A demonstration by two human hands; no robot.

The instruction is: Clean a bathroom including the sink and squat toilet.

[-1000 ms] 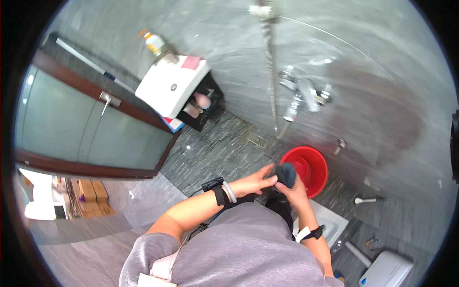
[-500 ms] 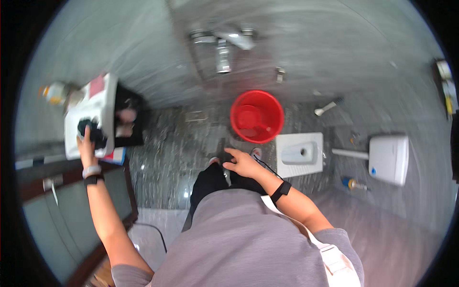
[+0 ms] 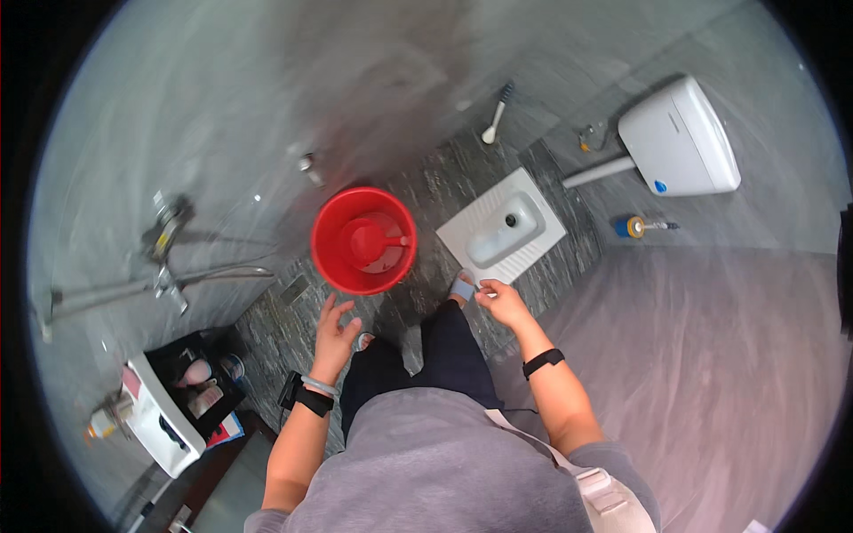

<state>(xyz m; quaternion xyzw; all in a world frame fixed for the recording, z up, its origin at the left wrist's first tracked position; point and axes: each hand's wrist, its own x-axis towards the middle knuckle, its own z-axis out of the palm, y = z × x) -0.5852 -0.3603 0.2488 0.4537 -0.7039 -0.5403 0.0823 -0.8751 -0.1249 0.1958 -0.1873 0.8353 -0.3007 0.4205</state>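
Red bucket (image 3: 336, 235) on the floor (image 3: 435, 178), ahead of the hands, upright, mouth up. Red dipper (image 3: 362, 243) inside, long axis roughly crosswise, handle pointing right. Left hand (image 3: 334, 339): empty, fingers apart and slightly bent, just short of the bucket's near rim. Right hand (image 3: 504, 305): empty, fingers loosely curled, by the squat toilet's (image 3: 498, 235) near corner. Cistern (image 3: 682, 147), upper right: blue sticker (image 3: 660, 186), faint front marking unreadable. Washbasin (image 3: 182, 457), lower left: dark item (image 3: 172, 433) inside, probably cloth, hard to make out. Door (image 3: 240, 493) cut off at the bottom edge.
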